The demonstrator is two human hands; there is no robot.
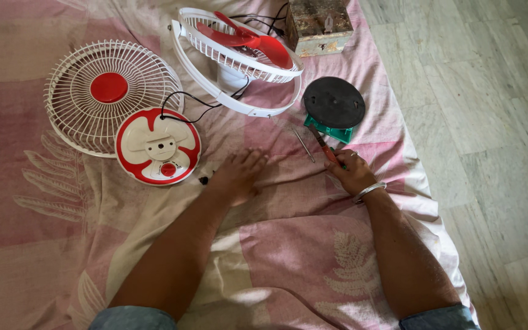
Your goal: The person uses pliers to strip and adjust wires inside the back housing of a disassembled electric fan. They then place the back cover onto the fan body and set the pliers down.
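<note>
My right hand (351, 172), with a metal bangle on the wrist, is closed around the red handle of a tool (325, 148) that looks like a screwdriver or pliers, lying on the pink cloth (288, 250). My left hand (238, 175) rests flat on the cloth, fingers spread, holding nothing. A thin metal rod (304, 145) lies just left of the tool. A small black part (203, 180) sits beside my left hand. Close by lies a red and white fan motor cover (158, 146) with a black wire.
A white front grille with a red centre (108, 91) lies at the left. The fan body with red blades in its white rear guard (239, 52) is at the top. A black disc on a green piece (333, 104), a worn box (318, 24), tiled floor (490, 122) at right.
</note>
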